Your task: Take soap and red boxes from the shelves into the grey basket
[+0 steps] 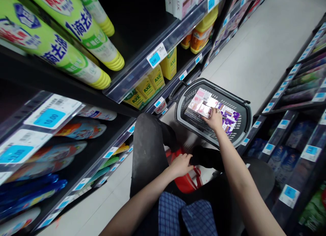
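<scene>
I am crouched in a shop aisle. My right hand [214, 119] reaches into a grey shopping basket [243, 108] on the floor and grips a small pink-and-white pack [205, 111] that lies among other pink packs [197, 101] and purple packs [230, 118]. My left hand [181, 164] rests by my knee [150, 140] with its fingers curled on a red bag [187, 181] under my legs.
Shelves run along the left: green-yellow bottles [73, 35] on top, yellow AXE bottles [146, 88] below, colourful pouches [76, 130] at the lowest levels, blue price tags [49, 117] on the rails. Another shelf unit [292, 127] stands on the right. A pale floor [267, 42] stretches ahead.
</scene>
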